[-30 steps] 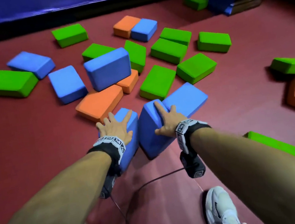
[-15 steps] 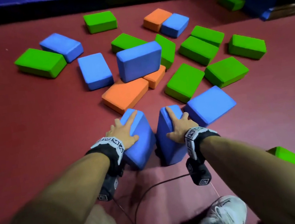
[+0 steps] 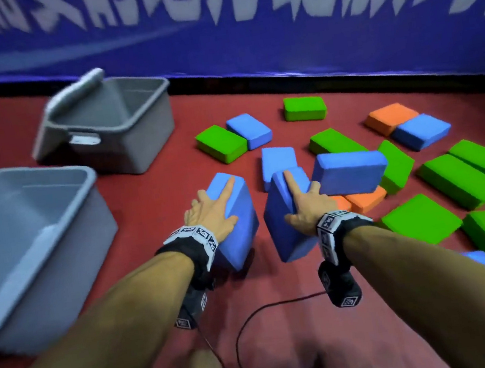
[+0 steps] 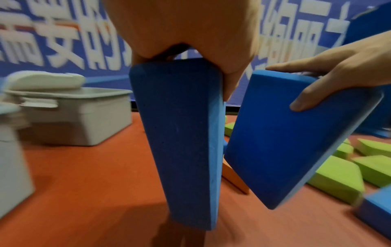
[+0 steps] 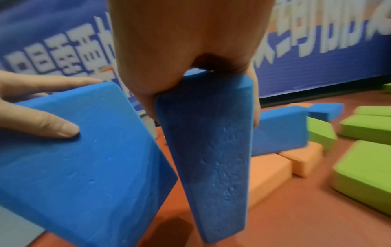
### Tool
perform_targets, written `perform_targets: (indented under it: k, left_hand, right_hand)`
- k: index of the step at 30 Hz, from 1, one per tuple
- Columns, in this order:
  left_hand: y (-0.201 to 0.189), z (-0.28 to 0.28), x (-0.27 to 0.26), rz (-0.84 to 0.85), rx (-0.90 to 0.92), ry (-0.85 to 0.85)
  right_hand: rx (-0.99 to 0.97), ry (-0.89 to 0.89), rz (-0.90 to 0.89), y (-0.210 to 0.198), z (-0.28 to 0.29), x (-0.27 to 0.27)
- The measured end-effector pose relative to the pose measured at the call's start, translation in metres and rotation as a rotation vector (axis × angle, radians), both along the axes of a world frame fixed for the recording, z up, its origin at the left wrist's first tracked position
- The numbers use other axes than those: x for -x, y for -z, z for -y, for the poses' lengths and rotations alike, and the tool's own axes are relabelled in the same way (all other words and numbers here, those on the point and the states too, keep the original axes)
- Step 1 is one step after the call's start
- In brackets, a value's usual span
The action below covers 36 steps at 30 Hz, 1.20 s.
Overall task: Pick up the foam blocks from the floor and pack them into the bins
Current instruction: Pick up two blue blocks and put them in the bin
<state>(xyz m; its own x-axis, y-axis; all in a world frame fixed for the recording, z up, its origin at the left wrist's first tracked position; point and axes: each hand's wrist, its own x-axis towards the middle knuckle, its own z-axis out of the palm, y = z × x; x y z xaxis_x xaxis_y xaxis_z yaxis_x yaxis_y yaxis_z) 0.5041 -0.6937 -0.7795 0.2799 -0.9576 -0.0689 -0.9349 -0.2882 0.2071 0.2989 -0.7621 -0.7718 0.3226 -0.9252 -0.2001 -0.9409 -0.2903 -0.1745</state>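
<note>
Both hands, left hand and right hand, each grip a blue foam block above the floor, so I'd swing left and drop them flat into the near grey bin.

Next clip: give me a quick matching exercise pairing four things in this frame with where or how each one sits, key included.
Things:
1. left hand
2. right hand
3. nearer grey bin
4. blue block on edge

States:
A. propped on the orange blocks
B. grips a blue block, on the side away from the bins
C. on the floor at the far left, no blocks visible inside
D. grips a blue block, on the side nearer the bins

Pairs: 1-D, 2-B, 3-C, 4-A
</note>
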Motion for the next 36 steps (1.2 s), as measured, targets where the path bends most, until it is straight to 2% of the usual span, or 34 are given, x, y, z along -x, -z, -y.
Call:
perform_targets:
  k: [3,8,14,20,23,29,34,36]
  left_hand:
    - [-0.034,-0.027,-0.047,-0.011,0.100,-0.169]
    - [-0.089,-0.103,-0.126,-0.008,0.260,-0.440]
    - [-0.142,-0.239,-0.201,0.088,0.396,-0.773]
    - [-0.168,-0.375,-0.236,0.180,0.407,-1.083]
    - [-0.164,-0.443,-0.240,0.180,0.440,-1.208]
    - [-0.130,-0.555,-0.238,0.245,0.402,-1.400]
    - [-0.090,-0.609,-0.236,0.276,0.359,-1.517]
    - [-0.072,-0.625,-0.238,0.283,0.267,-1.532]
  right_hand:
    - [0.056,-0.164,0.038,-0.033,0.008,-0.060]
    - [0.143,-0.459,0.075,-0.083,-0.016,-0.181]
    - [0.236,-0.818,0.198,-0.141,-0.103,-0.314]
    - [0.259,-1.146,0.273,-0.163,-0.216,-0.403]
    - [0.248,-1.264,0.306,-0.159,-0.274,-0.436]
    - [0.236,-1.417,0.413,-0.135,-0.369,-0.484]
    - [0.244,-1.578,0.428,-0.111,-0.422,-0.507]
    - [0.234,-1.648,0.408,-0.098,-0.438,-0.512]
